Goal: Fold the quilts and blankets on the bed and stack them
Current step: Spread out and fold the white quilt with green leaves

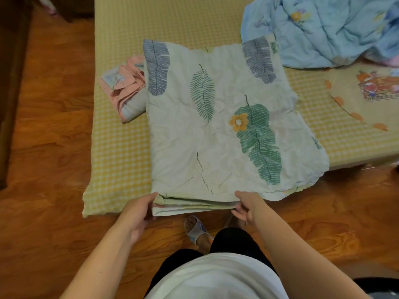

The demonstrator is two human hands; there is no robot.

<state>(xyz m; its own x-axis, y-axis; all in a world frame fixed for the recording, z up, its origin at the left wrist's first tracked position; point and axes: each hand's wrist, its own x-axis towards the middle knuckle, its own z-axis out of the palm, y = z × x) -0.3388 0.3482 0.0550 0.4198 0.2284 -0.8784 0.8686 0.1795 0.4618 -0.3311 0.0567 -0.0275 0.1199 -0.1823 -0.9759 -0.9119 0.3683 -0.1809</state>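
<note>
Three quilts, two hands

Wooden floor with a strong orange-brown grain, spreading across the left and along the near side. Dark wooden furniture standing at the far left edge, upright, only partly in frame. Something pink and white at the far left top, too blurred to identify. Pale slipper with a blue print on the floor, near, at centre. White shirt and black trousers at the bottom, near. A dark rounded thing at the near right corner, cut off by the frame, not identifiable.
</note>
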